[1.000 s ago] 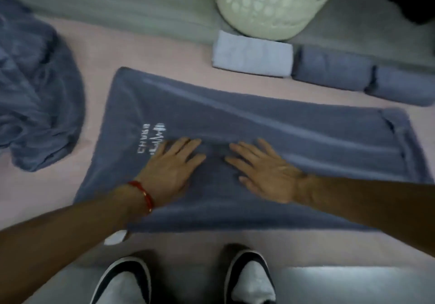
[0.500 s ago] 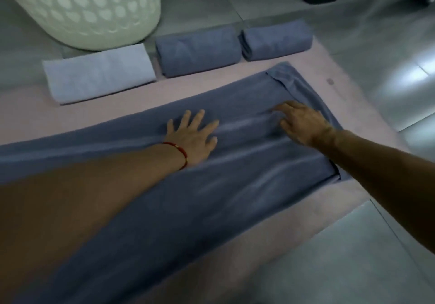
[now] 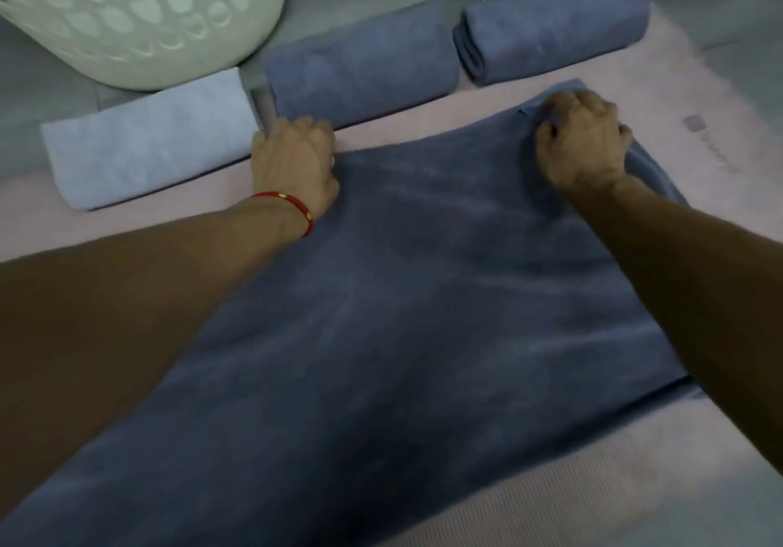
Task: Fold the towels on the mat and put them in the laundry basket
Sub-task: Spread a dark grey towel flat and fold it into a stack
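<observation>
Both hands, L (image 3: 296,165) & R (image 3: 587,144), grip towel (image 3: 423,292) far edge.

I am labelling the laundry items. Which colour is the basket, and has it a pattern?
The laundry basket is cream white, its wall pierced with rows of oval holes; the head view shows this.

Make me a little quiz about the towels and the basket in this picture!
1. How many folded towels lie beside the laundry basket?
2. True or false: both hands grip the far edge of the big dark blue towel.
3. Which folded towel is nearest the basket: A the light blue towel, B a dark one?

Key: 1. three; 2. true, left hand and right hand; 3. A.
</observation>
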`<action>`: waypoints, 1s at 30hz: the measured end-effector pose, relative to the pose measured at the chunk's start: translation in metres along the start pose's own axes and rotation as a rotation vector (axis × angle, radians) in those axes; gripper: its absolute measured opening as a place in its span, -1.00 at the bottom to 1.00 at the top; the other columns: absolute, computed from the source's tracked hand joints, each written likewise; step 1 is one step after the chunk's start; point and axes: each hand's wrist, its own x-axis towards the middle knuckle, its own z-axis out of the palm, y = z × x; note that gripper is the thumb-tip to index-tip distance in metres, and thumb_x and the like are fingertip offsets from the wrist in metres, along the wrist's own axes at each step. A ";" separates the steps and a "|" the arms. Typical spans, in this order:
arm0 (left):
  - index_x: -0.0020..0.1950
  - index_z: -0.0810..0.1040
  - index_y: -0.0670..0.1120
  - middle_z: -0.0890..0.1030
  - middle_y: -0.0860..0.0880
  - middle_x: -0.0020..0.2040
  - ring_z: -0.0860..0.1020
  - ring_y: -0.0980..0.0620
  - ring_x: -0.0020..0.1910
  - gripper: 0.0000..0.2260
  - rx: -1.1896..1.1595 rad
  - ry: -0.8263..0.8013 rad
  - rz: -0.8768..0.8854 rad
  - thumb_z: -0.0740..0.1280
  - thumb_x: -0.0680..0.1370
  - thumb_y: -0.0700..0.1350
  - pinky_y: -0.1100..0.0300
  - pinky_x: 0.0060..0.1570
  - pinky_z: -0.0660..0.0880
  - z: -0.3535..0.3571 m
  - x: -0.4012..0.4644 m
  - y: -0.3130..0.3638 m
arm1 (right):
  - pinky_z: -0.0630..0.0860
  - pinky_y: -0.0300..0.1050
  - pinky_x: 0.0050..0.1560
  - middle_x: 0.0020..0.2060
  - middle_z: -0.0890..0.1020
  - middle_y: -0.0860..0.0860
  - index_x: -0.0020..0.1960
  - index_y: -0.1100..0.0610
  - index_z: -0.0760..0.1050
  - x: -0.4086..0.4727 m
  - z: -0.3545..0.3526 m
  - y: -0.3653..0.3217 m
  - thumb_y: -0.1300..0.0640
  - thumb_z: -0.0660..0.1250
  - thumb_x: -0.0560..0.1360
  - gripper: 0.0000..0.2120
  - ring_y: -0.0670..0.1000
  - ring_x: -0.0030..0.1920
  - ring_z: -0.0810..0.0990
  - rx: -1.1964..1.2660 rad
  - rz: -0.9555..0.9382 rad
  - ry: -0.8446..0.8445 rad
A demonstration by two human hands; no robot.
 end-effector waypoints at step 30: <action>0.60 -0.22 0.29 -0.17 0.00 0.65 -0.18 -0.22 0.61 -0.45 -0.039 -0.151 -0.002 -0.11 0.63 0.24 -0.51 0.40 -0.14 0.054 -0.082 0.088 | 0.47 0.20 0.19 0.17 0.49 0.31 0.29 0.20 0.44 -0.062 -0.035 0.113 -0.06 0.18 0.61 -0.60 0.35 0.15 0.48 0.023 0.112 0.007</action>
